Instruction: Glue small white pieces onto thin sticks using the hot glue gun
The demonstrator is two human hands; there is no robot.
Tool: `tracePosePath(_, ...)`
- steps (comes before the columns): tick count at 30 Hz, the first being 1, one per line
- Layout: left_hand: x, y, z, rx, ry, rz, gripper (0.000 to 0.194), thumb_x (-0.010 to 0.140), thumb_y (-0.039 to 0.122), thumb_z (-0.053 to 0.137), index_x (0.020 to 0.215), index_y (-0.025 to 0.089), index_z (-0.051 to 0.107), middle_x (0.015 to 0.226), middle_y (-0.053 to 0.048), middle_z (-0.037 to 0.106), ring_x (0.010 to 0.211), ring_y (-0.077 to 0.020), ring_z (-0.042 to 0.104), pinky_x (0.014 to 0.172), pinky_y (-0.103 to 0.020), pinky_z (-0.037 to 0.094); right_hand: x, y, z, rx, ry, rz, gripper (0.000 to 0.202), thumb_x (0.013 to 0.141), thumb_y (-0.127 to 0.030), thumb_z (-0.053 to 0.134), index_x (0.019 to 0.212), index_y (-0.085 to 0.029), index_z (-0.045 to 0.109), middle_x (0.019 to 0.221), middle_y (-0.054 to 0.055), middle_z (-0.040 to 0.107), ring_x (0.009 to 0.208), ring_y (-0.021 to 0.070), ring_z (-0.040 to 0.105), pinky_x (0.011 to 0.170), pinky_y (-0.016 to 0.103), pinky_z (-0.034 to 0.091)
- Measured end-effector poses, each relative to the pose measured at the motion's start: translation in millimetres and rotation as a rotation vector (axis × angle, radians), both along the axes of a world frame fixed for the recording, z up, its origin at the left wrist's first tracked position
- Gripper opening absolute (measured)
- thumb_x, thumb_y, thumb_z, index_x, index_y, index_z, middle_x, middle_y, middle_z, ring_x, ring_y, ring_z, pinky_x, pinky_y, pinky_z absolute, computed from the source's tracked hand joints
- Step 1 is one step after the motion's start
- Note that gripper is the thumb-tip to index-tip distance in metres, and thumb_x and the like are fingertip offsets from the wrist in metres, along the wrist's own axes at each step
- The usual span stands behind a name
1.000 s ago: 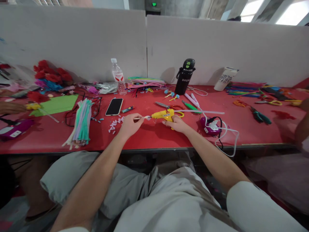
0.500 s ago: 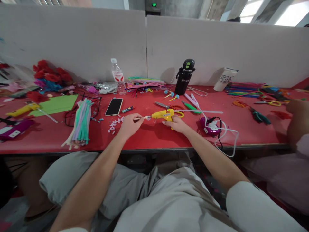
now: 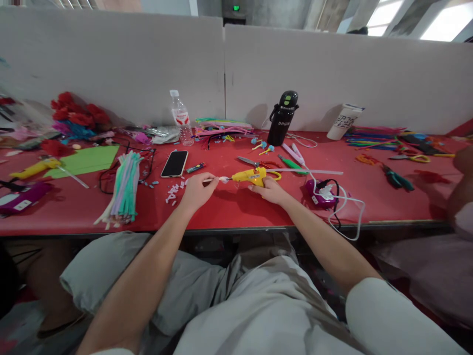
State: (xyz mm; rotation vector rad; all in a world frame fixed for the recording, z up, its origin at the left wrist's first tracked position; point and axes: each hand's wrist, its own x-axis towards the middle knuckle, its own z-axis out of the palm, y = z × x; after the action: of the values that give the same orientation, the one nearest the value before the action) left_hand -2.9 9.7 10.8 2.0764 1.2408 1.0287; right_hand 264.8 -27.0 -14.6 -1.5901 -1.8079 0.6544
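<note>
My right hand (image 3: pixel 271 191) is wrapped round the handle of a yellow hot glue gun (image 3: pixel 248 176), whose nozzle points left. A long clear glue stick (image 3: pixel 314 171) sticks out of its back. Between the fingertips of my left hand (image 3: pixel 200 190) is a thin pale stem with a small whitish-lilac tip (image 3: pixel 223 180); the tip is at the nozzle, and I cannot tell if they touch. Small lilac pieces (image 3: pixel 172 193) lie just left of my left hand. Behind the glue gun are scissors (image 3: pixel 249 161) and a green-handled tool (image 3: pixel 290 163).
A phone (image 3: pixel 175 163), a plastic bottle (image 3: pixel 182 118) and a black flask (image 3: pixel 284 118) stand or lie farther back. Pipe cleaners (image 3: pixel 125 187) are bundled at left. A purple box (image 3: pixel 320 195) with looping white cable sits at right. Another person's arm (image 3: pixel 461 182) is at the right edge.
The glue gun and both hands are almost where they were. The small tip at the nozzle has shifted very slightly left. The other person's arm at right has moved a little.
</note>
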Motion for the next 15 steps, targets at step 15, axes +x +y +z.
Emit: tracePosePath(15,4,-5,1.2,-0.064,-0.173,0.000,0.027,0.085,0.042,0.060,0.080,0.018,0.069,0.066,-0.002,0.066,0.060,-0.0148,0.061,0.058,-0.025,0.047,39,4,3.0,0.039,-0.246,-0.135,0.041,0.076,-0.051,0.069,0.097,-0.016,0.065,0.075,0.005,0.063,0.062,0.0192,0.055,0.060,0.032,0.040)
